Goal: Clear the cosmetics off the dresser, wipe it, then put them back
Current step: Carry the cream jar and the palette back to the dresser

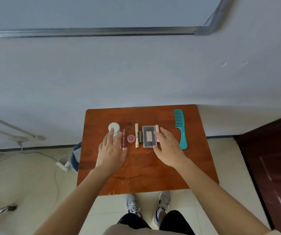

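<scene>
The cosmetics lie in a row on the brown surface (136, 172), mid-frame. Both hands are open: the left hand (111, 150) has straight fingers at the white jar (114, 128), and the right hand (167, 147) has relaxed fingers beside the dark palette (149, 136).

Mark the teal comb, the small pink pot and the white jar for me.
teal comb (182, 135): head view, on the handle just below the teeth.
small pink pot (131, 139): head view, centre of its lid.
white jar (116, 126): head view, bare part of its lid.
</scene>
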A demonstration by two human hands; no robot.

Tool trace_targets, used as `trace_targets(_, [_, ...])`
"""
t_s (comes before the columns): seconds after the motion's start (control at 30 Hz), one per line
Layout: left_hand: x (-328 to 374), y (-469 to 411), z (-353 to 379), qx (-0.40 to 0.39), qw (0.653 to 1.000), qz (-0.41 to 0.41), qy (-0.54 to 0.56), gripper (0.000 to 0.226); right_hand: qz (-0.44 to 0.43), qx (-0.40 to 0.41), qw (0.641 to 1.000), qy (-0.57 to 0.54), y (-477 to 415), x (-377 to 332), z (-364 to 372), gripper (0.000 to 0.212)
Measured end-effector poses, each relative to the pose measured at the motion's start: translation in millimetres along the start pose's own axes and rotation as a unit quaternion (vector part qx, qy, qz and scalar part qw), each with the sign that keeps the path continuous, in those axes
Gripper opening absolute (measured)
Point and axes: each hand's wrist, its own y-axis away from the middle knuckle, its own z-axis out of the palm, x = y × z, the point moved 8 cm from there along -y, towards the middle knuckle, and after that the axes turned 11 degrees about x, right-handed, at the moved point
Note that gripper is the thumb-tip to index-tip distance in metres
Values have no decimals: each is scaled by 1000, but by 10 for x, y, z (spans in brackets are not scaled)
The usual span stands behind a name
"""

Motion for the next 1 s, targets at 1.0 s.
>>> trace_targets(1.0, [-110, -1087, 132, 23, 1000, -10, -16, 54, -173, -38, 978, 109, -746, -46, 512, 97])
